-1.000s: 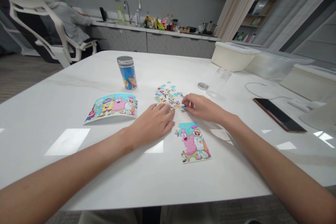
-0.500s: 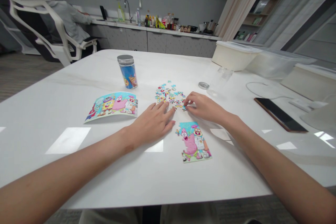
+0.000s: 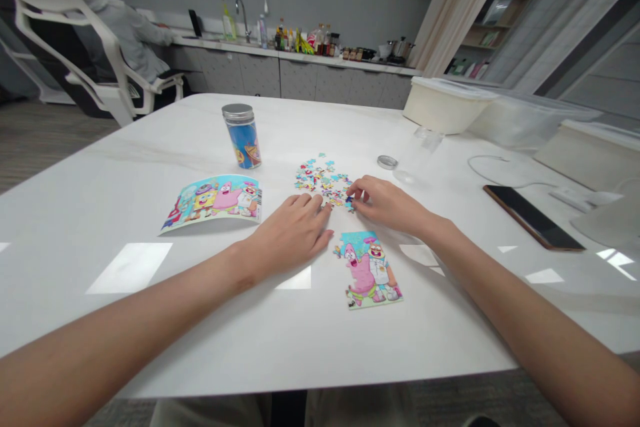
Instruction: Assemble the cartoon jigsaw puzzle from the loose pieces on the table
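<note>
Loose puzzle pieces (image 3: 325,177) lie in a pile at the middle of the white table. My left hand (image 3: 295,227) rests palm down at the pile's near left edge, fingers spread. At the right edge of the pile, my right hand (image 3: 377,202) pinches a small dark blue puzzle piece (image 3: 349,200) between thumb and fingertips. Nearer to me is a partly joined puzzle (image 3: 373,270) showing a pink starfish and a figure in white; its left edge is uneven. A curved picture sheet (image 3: 215,201) with cartoon figures lies to the left of my left hand.
A blue-labelled jar with a metal lid (image 3: 243,137) stands behind the sheet. Right of the pile are a loose lid (image 3: 387,162), a clear jar (image 3: 420,153), a phone (image 3: 533,217), a cable and storage boxes (image 3: 445,107). A person (image 3: 127,33) sits at the far left.
My right hand's fingertips have shifted slightly at the pile's edge, and a dark blue piece now shows between them. My left hand has stayed nearly still.
</note>
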`<move>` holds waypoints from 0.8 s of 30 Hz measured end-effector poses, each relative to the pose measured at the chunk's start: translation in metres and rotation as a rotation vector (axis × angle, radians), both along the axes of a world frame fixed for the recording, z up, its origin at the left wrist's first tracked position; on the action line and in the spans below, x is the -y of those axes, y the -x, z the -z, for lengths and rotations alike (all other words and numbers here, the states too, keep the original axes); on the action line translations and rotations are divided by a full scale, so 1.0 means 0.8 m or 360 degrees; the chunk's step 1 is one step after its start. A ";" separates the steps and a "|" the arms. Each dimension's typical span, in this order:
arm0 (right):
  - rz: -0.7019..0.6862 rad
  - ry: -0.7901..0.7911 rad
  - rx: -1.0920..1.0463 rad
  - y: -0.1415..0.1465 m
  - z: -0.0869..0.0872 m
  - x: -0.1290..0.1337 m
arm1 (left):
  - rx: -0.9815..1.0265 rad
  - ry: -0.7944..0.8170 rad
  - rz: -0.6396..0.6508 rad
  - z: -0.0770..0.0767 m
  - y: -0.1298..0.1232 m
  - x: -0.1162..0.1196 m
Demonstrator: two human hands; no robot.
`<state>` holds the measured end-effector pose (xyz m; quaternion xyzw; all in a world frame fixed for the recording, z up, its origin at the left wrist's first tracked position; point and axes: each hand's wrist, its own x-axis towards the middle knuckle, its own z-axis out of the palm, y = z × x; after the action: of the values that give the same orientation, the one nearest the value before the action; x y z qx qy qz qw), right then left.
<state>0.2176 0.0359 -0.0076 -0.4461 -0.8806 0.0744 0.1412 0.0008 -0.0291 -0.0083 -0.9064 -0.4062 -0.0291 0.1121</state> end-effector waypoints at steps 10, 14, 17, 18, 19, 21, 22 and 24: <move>0.0003 0.0030 0.0051 0.001 -0.004 0.001 | -0.0008 0.0050 0.0013 0.000 0.002 -0.001; -0.0007 0.0010 0.0020 0.001 -0.003 0.001 | -0.0002 0.0043 0.0013 0.001 0.002 0.000; -0.0048 0.0002 0.0005 0.001 -0.001 0.000 | 0.0025 0.0027 0.0007 0.001 0.001 0.000; -0.0063 0.0001 0.0009 0.002 -0.001 0.000 | 0.0032 0.0025 0.0007 0.001 0.002 0.000; -0.0073 0.0001 0.0014 0.002 -0.001 0.000 | 0.0035 0.0026 0.0007 0.000 0.002 0.000; -0.0070 0.0002 0.0025 0.003 -0.002 0.001 | 0.0024 0.0034 0.0012 0.000 0.003 -0.001; -0.0056 0.0005 0.0030 0.003 -0.003 0.001 | 0.0014 0.0035 0.0014 0.000 0.003 -0.001; -0.0007 0.0018 0.0032 0.003 -0.006 0.003 | -0.0001 0.0033 0.0022 0.000 0.003 -0.001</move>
<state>0.2155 0.0336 -0.0031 -0.4457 -0.8826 0.0751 0.1296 -0.0019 -0.0282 -0.0083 -0.9103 -0.4001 -0.0253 0.1026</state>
